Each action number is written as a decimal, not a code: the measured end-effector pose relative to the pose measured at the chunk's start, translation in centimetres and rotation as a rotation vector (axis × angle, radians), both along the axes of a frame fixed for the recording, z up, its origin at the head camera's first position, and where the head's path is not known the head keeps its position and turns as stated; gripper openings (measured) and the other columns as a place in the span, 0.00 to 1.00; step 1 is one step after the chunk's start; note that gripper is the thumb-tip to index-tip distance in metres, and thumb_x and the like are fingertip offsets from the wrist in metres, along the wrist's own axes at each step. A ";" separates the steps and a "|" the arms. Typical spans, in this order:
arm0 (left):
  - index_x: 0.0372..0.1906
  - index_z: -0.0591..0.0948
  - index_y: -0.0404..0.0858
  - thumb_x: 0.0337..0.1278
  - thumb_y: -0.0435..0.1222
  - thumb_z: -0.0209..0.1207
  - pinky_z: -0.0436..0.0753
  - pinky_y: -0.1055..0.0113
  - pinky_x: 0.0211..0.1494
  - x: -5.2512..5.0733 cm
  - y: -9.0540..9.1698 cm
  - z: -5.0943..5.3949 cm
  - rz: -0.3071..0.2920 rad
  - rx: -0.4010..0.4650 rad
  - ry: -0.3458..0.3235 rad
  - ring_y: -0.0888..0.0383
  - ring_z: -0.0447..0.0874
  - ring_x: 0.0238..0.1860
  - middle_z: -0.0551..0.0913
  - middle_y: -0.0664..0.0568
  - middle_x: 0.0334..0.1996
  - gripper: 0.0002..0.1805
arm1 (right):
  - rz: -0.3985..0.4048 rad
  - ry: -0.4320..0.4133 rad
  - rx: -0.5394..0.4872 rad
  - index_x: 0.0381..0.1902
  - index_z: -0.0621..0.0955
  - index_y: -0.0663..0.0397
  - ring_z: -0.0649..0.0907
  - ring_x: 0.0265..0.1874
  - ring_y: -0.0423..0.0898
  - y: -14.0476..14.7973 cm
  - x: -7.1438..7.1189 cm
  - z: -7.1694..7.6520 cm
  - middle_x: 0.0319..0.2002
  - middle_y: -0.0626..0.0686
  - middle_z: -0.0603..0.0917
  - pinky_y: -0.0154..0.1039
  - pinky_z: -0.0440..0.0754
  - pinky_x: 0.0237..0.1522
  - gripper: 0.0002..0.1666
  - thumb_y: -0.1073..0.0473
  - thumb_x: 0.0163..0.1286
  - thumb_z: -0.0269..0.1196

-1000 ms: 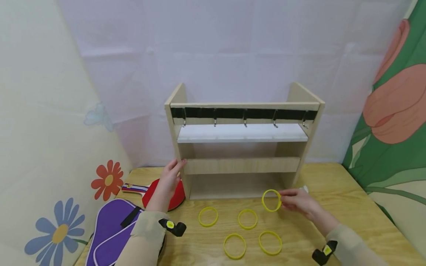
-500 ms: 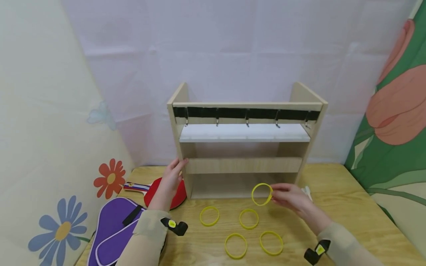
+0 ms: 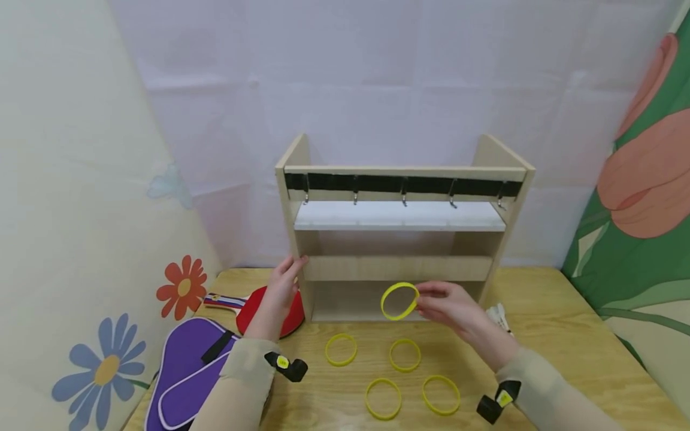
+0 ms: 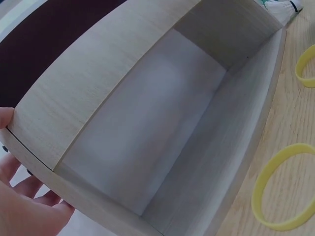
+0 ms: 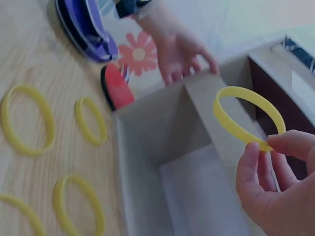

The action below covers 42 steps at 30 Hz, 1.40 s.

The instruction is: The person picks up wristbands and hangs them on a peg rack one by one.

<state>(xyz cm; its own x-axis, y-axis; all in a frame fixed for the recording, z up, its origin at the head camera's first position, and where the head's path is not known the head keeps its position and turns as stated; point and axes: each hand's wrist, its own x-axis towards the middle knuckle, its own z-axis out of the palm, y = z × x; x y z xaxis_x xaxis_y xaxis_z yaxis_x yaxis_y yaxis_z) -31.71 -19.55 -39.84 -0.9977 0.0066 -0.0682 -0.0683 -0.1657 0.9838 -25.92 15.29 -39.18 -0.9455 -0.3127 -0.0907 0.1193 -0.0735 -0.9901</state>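
Observation:
My right hand pinches a thin yellow ring between thumb and fingertips. It holds the ring raised and tilted in front of the lower opening of a wooden shelf unit. My left hand grips the unit's left side panel; in the left wrist view the thumb lies at the front edge and the fingers are round the outer side. Several more yellow rings lie flat on the table below the unit. Small metal hooks hang in a row from a black strip along the unit's upper front board.
A red table tennis paddle and a purple case lie at the left, partly behind my left forearm. A white shuttlecock rests right of the unit. Behind the wooden table hangs a pale cloth.
My right hand has moved left and somewhat upward with the yellow ring, which has tilted. My left hand stays on the side panel. The shuttlecock has come more into sight.

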 end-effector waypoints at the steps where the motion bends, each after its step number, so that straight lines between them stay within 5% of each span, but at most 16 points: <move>1: 0.78 0.57 0.42 0.74 0.42 0.50 0.52 0.46 0.80 0.0 0.1 0.0 0.001 0.002 0.004 0.47 0.51 0.76 0.54 0.45 0.77 0.33 | 0.000 -0.001 0.003 0.61 0.70 0.78 0.86 0.38 0.38 -0.4 0.0 0.3 0.38 0.48 0.85 0.31 0.85 0.45 0.25 0.70 0.69 0.59; 16: 0.76 0.60 0.41 0.73 0.41 0.50 0.52 0.48 0.80 -0.1 0.5 0.2 0.011 0.019 0.016 0.47 0.54 0.74 0.57 0.43 0.76 0.31 | 0.002 0.016 -0.159 0.64 0.64 0.81 0.86 0.36 0.42 -5.3 -0.3 5.1 0.39 0.52 0.83 0.31 0.86 0.43 0.28 0.75 0.68 0.57; 33: 0.75 0.62 0.39 0.72 0.39 0.50 0.52 0.48 0.80 0.3 0.4 0.2 0.038 0.001 0.020 0.47 0.55 0.74 0.59 0.44 0.74 0.29 | -0.010 0.039 -0.283 0.62 0.71 0.71 0.86 0.37 0.42 -9.2 -0.3 9.1 0.39 0.51 0.82 0.34 0.86 0.46 0.23 0.74 0.69 0.57; 42: 0.74 0.63 0.35 0.72 0.37 0.49 0.57 0.51 0.78 0.4 0.8 0.0 0.067 0.009 0.047 0.48 0.62 0.68 0.63 0.40 0.70 0.29 | -0.018 0.035 -0.315 0.66 0.68 0.71 0.85 0.39 0.42 -11.3 -0.9 10.8 0.50 0.58 0.80 0.33 0.85 0.48 0.27 0.74 0.70 0.56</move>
